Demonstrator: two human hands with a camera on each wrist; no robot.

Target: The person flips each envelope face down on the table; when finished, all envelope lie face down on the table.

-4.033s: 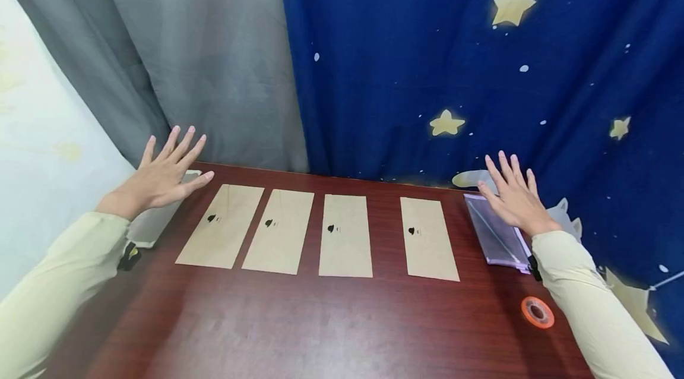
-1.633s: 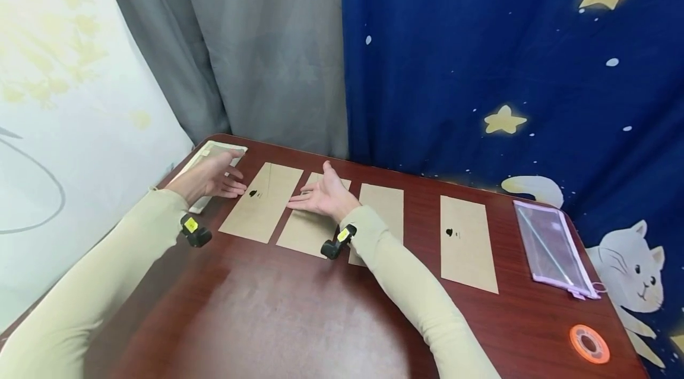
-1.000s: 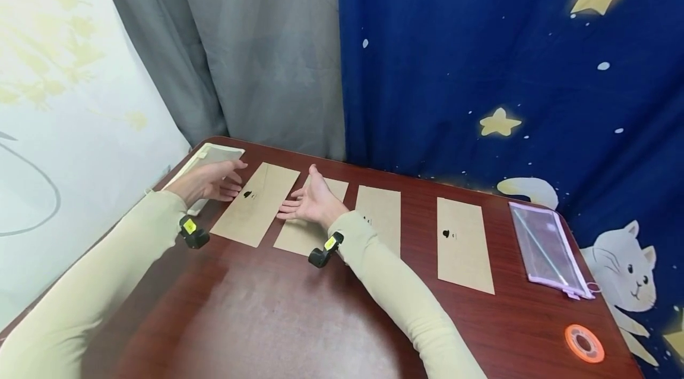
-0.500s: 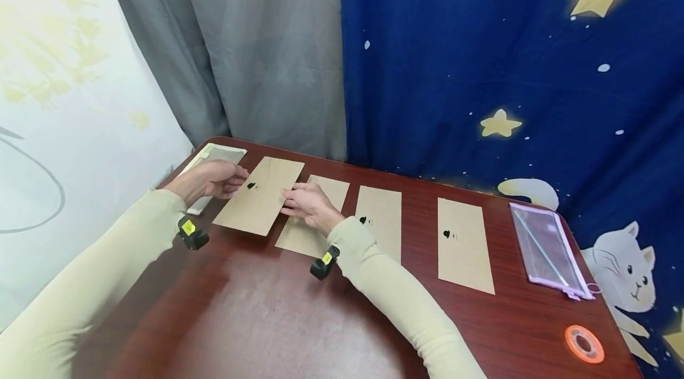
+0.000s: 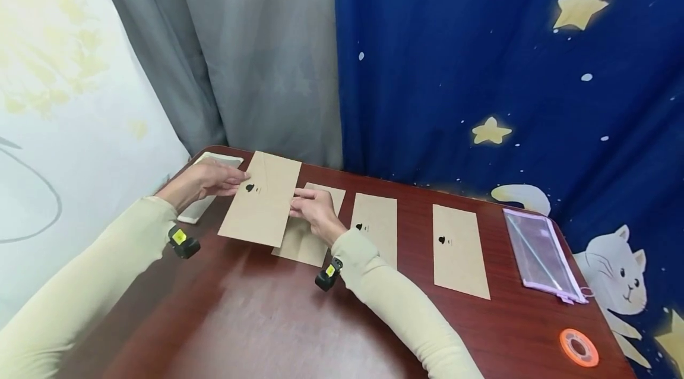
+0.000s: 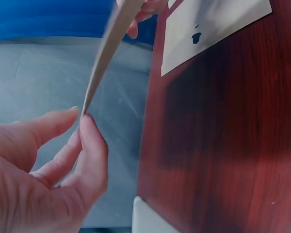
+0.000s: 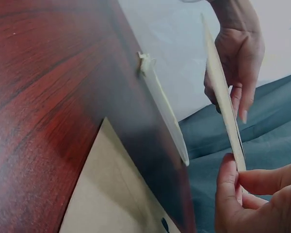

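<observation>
A brown kraft-paper envelope with a small black hat print is held above the table, its near end tilted down. My left hand pinches its left edge; in the left wrist view the fingertips meet at that edge. My right hand pinches the right edge between thumb and fingers, plain in the right wrist view, where the envelope shows edge-on. Beneath the right hand lies a second matching envelope, partly covered. Two more envelopes, a third and a fourth, lie farther right.
A pale-edged zip pouch lies at the table's left end, partly behind my left hand. At the right are a purple-edged mesh pouch with a thin stick and an orange ring-shaped roll. Curtains hang behind the table.
Both hands came in from the sides to the leftmost envelope, open at first. They took hold of its edges and raised it off the table. The other envelopes stayed put.
</observation>
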